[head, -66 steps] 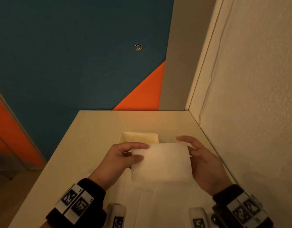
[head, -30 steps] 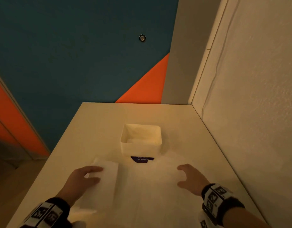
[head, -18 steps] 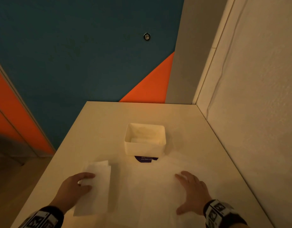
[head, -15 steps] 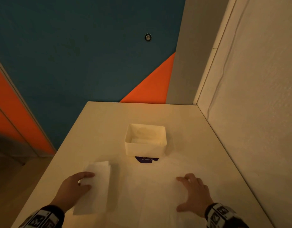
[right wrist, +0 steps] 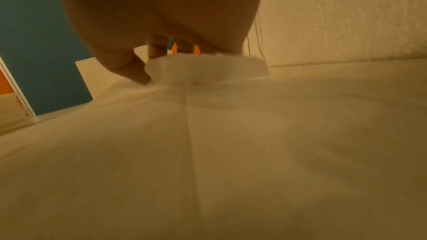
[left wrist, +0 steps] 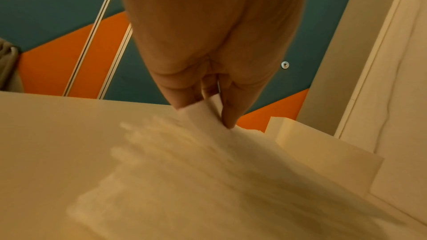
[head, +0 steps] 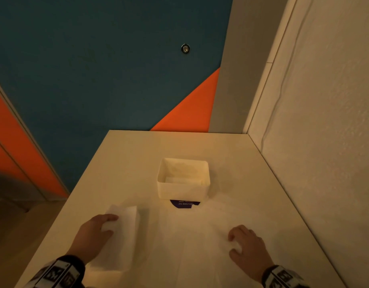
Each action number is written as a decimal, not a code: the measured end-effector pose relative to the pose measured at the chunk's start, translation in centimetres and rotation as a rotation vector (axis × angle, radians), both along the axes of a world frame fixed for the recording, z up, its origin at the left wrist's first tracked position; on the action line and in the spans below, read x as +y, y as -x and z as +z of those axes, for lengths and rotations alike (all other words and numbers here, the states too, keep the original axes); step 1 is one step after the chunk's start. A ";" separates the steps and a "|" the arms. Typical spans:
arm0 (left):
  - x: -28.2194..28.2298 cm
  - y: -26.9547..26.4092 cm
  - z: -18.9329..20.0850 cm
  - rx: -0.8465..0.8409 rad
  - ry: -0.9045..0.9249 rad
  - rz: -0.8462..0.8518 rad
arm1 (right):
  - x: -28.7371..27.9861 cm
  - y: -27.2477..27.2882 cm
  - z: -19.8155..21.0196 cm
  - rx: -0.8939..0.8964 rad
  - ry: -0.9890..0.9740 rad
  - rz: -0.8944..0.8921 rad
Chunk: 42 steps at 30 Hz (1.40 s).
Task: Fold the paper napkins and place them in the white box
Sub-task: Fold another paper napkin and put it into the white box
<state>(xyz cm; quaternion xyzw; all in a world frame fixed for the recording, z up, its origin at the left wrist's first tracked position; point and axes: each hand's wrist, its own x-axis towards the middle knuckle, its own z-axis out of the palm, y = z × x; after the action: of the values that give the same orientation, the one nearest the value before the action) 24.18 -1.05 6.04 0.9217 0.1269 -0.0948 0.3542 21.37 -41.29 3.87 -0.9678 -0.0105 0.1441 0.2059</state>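
Since a couple of seconds ago the folded napkin (head: 119, 240) has come down from in front of my chest to the table (head: 125, 163), left of centre, and my right hand (head: 247, 249) has let go of it and dropped to the open sheets (head: 191, 242) spread before me. In the last half second that right hand has curled: thumb and fingers now bunch a ridge of the top sheet, plain in the right wrist view, where the paper puckers up between them. My left hand (head: 92, 235) pinches the far corner of the folded napkin between thumb and fingers, with the rest of it lying flat; the left wrist view shows the pinch. My reading: the fold is done but not delivered, and I am starting on the next sheet instead, so the folded piece is still owed to the white box (head: 183, 179). Count: one white box, standing beyond the sheets mid-table, with at least one pale folded piece inside; one folded napkin outside it; open sheets overlapping, number not tellable. One purple label (head: 184, 204) peeks from under the box's near edge.
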 end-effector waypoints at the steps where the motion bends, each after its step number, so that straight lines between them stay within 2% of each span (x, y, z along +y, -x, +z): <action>1: -0.1 0.0 0.0 -0.002 -0.022 -0.012 | 0.2 0.1 0.1 -0.011 -0.002 0.000; 3: -0.2 -0.1 0.1 -0.019 -0.075 -0.034 | 0.5 0.2 0.4 -0.020 -0.004 -0.002; 6: -0.1 -0.1 -0.3 0.006 -0.261 -0.069 | 0.6 0.3 0.7 -0.018 -0.057 -0.031; 7: 0.0 -0.2 -0.5 0.031 -0.265 -0.052 | 0.7 0.4 0.9 -0.018 -0.074 -0.050; 12: -0.4 -0.4 -0.6 0.088 -0.053 -0.056 | 0.7 0.5 1.2 -0.002 -0.074 -0.041; 19: -1.0 -0.5 -0.7 0.094 -0.011 -0.026 | 0.8 0.5 1.3 -0.092 -0.063 -0.035; 28: -3.4 -2.2 -1.6 0.062 -0.018 -0.054 | 0.1 -0.4 0.7 -0.102 0.011 -0.024; 32: -3.5 -2.7 -2.1 0.076 -0.048 -0.052 | 1.0 -0.1 3.4 -0.100 -0.076 -0.105; 34: -4.1 -2.8 -1.8 0.028 -0.138 0.006 | 1.3 -0.6 4.5 -0.125 -0.116 -0.178; 36: -5.7 -2.5 -0.6 -0.131 -0.169 0.027 | 1.4 -1.2 5.3 -0.162 -0.220 -0.226; 37: -6.8 -2.3 0.5 -0.229 -0.102 0.004 | 1.6 -1.4 5.9 -0.193 -0.271 -0.230; 39: -9.3 -1.6 3.3 -0.331 0.167 -0.123 | 2.6 -1.7 7.1 -0.256 -0.358 -0.222; 42: -12.8 -0.5 7.6 -0.144 0.644 -0.315 | 4.8 -2.0 8.9 -0.363 -0.485 -0.177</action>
<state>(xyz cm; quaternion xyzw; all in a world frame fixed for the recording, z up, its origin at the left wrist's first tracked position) 24.68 -13.80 13.68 0.7754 -0.0780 -0.1179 0.6154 23.40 -36.51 12.79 -0.8975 0.0032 -0.0564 0.4374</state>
